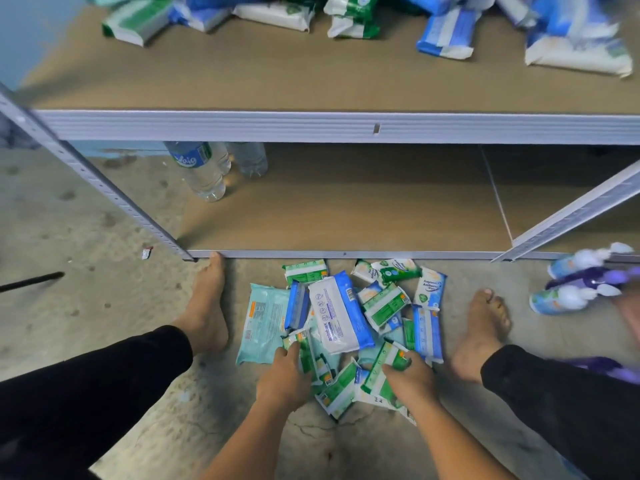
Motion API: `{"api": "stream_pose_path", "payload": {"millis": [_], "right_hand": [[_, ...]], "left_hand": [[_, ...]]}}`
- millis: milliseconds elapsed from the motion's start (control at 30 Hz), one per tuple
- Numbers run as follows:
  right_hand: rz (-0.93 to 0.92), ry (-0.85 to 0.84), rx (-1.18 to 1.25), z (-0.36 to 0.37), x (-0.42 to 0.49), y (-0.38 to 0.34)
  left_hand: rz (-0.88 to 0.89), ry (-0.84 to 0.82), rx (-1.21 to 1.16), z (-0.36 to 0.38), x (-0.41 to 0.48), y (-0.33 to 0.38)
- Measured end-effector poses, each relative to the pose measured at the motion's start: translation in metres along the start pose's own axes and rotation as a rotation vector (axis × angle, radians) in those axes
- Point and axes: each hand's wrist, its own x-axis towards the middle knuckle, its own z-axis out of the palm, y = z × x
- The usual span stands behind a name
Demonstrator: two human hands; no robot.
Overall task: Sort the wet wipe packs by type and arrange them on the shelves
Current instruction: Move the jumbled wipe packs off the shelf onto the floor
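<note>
Head view, left hand, right hand, both gripping green packs

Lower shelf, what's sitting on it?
On the lower shelf, two clear water bottles stand at the back left: one blue-labelled, one plain. Their tops and the shelf's rear are hidden by the upper shelf.

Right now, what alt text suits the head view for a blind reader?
The left hand and right hand each grip a green wipe pack in a mixed pile on the floor. The upper shelf holds more packs, the lower shelf water bottles.
</note>
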Motion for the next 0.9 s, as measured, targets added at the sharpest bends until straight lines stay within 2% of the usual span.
{"api": "stream_pose_path", "payload": {"millis": [133,300,433,633,733,900], "right_hand": [[-0.100,0.024,0.000,-0.013,-0.015,-0.019],[-0.355,0.113,0.018,-0.044,-0.046,-0.078],[-0.613,0.330,0.066,-0.092,-0.081,-0.155],[-1.017,0.611,0.095,-0.167,-0.122,-0.261],[-1.057,0.645,0.060,-0.199,-0.122,-0.300],[-0.969,0.642,0.032,-0.244,-0.097,-0.344]], "left_hand": [[0.088,0.049,0.007,-0.022,-0.009,0.010],[0.257,0.271,-0.035,-0.084,-0.027,0.043],[0.434,0.495,-0.083,-0.164,-0.051,0.082],[0.636,0.805,0.022,-0.288,-0.088,0.133],[0.685,0.852,0.077,-0.333,-0.087,0.158],[0.707,0.873,0.070,-0.374,-0.052,0.193]]}}
